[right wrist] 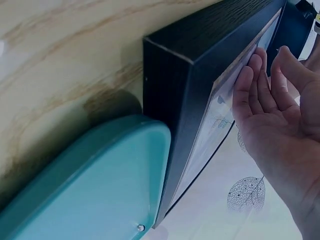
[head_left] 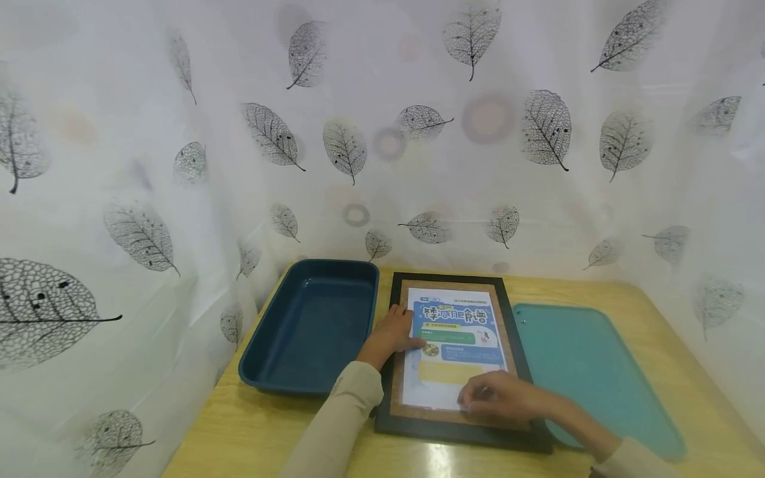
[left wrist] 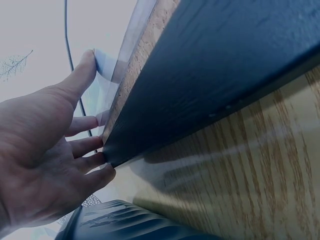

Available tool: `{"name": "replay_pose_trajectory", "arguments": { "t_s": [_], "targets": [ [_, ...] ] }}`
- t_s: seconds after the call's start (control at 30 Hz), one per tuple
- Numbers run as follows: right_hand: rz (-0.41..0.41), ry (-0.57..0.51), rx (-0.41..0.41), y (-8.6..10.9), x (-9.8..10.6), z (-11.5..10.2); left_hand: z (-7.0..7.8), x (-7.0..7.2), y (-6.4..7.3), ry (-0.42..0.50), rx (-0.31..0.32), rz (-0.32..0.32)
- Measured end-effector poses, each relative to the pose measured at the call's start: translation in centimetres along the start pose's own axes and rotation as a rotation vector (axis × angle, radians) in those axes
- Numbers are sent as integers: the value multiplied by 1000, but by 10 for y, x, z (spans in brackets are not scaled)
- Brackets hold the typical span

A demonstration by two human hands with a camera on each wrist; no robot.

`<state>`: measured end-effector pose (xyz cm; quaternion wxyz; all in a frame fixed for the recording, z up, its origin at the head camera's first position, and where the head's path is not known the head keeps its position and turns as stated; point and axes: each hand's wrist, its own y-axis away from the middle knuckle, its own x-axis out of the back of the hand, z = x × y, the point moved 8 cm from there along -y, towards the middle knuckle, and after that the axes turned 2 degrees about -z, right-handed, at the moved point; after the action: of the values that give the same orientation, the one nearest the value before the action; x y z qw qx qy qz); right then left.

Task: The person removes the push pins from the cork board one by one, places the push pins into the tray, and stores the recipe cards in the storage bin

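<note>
A dark-framed board (head_left: 442, 430) with a brown inner surface lies on the table, bearing a printed blue-and-white sheet (head_left: 460, 372). My left hand (head_left: 391, 335) rests at the left side of the sheet. In the left wrist view, the spread fingers of that hand (left wrist: 45, 135) touch the frame's side, with the thumb over the sheet's edge. My right hand (head_left: 508, 395) is over the sheet's lower right part. In the right wrist view, the bent fingers of that hand (right wrist: 280, 125) are against or just above the sheet and hold nothing; contact is unclear.
A dark blue deep tray (head_left: 305, 325) stands left of the frame. A teal shallow tray (head_left: 597, 372) lies close against its right side, with small shiny bits (head_left: 523, 321) at its far left corner. A leaf-patterned curtain (head_left: 382, 186) surrounds the wooden table (head_left: 209, 445).
</note>
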<state>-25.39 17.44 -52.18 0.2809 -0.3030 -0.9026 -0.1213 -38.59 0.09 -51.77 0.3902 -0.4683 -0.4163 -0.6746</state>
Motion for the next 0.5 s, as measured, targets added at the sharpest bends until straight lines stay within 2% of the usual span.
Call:
{"name": "replay_pose_trajectory", "arguments": {
  "t_s": [0.3,0.5],
  "targets": [
    [22,28,43,-2,-2,2,-1,-4,-2,-28,10,-14],
    [38,29,-11,-2,-1,0,1,-2,-1,-32,12,-15]
  ]
}}
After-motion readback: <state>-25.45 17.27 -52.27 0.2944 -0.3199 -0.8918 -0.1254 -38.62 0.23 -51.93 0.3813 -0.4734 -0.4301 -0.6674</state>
